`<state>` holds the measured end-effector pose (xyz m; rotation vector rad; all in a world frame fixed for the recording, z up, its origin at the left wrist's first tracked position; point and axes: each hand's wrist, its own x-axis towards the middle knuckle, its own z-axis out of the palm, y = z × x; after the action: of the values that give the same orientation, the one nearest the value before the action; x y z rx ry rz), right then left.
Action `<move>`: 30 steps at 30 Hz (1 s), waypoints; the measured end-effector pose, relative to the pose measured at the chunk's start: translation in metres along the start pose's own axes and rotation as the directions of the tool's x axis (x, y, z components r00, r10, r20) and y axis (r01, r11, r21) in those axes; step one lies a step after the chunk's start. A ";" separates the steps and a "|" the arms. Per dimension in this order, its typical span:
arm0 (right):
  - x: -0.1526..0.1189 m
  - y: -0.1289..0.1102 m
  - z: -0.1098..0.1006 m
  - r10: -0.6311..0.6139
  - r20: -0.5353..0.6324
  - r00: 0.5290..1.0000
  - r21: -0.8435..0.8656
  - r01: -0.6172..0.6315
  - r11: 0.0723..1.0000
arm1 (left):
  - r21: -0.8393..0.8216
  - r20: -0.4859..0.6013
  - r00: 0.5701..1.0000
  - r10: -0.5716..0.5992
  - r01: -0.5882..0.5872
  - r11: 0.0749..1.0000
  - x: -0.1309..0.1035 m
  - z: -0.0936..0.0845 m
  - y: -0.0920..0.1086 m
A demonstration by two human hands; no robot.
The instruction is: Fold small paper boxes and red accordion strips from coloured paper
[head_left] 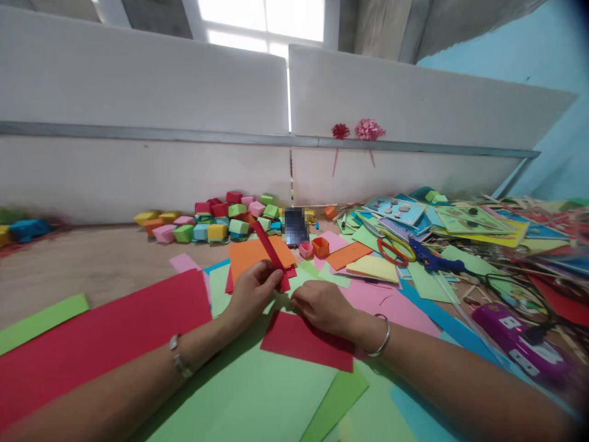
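Observation:
My left hand (pixel 252 288) is closed on a narrow red paper strip (pixel 267 244), pinched between thumb and fingers and tilted up to the left. Just to its right, my right hand (pixel 322 305) has its fingers curled together; whatever may be in them is hidden. Beneath that hand lies a red paper rectangle (pixel 306 344), on top of a large light green sheet (pixel 239 393). Beyond my left hand are an orange sheet (pixel 242 255) and more red paper. A small orange paper box (pixel 321 247) and a pink one (pixel 305 249) stand farther back.
Many folded paper boxes (pixel 217 232) are piled near the white wall panel (pixel 138 178). A big red sheet (pixel 151 319) spreads to the left. On the right are scissors (pixel 396 248), a blue glue gun (pixel 432 258), a purple power strip (pixel 519 341) and stacked cards (pixel 398 210).

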<state>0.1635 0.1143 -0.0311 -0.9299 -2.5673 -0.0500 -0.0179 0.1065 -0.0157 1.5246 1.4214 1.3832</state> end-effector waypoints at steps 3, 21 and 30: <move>0.004 0.001 -0.008 0.042 -0.074 0.996 -0.007 -0.043 0.999 | -0.044 0.022 1.000 0.004 -0.003 0.999 -0.002 0.001 0.002; 0.013 0.015 -0.004 -0.324 -0.522 0.789 -0.133 0.300 0.945 | -0.357 0.169 0.979 -0.113 0.168 0.919 -0.012 0.003 0.003; 0.012 0.014 0.002 -0.182 -0.488 0.854 0.168 0.296 0.940 | -0.335 0.132 0.980 -0.147 0.184 0.924 -0.016 0.004 0.008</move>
<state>0.1629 0.1333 -0.0299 -0.4320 -2.1587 -0.0319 -0.0097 0.0900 -0.0137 1.2028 1.1417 1.3452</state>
